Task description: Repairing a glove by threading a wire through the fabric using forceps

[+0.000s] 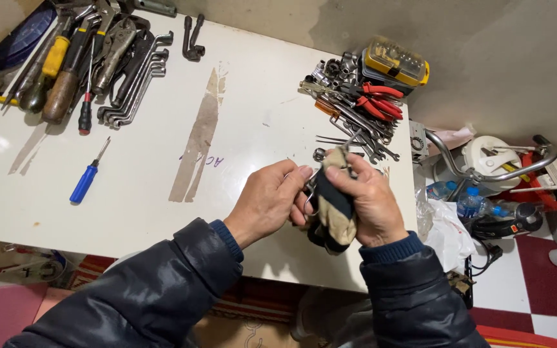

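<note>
Rag-wrapped metal tool (330,193), held upright

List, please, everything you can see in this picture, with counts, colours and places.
Table: one, white, centre.
Blue screwdriver: one, lying alone on the table's left.
Hand tool pile: many, metal with yellow, wooden and red handles, far left corner.
Wrench heap: many, steel, far right.
Red pliers: one pair, on that heap.
Bit case: one, yellow, far right edge.
Cloth: one, beige and dark, in the right hand.
Left hand: touches a small metal tool.
Right hand: grips the cloth.
</note>
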